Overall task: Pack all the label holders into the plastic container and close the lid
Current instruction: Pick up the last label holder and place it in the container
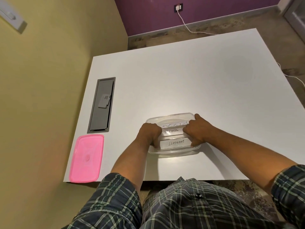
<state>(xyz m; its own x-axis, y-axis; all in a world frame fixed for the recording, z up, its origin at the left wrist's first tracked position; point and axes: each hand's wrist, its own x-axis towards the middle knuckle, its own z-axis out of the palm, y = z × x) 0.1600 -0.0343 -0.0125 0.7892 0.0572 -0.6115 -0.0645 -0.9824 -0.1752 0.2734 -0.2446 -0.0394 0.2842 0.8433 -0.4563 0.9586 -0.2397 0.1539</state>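
A clear plastic container stands on the white table near its front edge. Three label holders lie inside it: one at the far side with upside-down writing, one reading ZEBRA in the middle, one reading ELEPHANT nearest me. My left hand and my right hand reach into the container from either side, fingers curled on the ends of the ZEBRA holder. The pink lid lies flat at the table's front left corner, apart from the container.
A grey recessed cable tray with a small white card sits in the table at the left. A yellow wall runs along the table's left side. A white cable lies on the floor beyond the white table.
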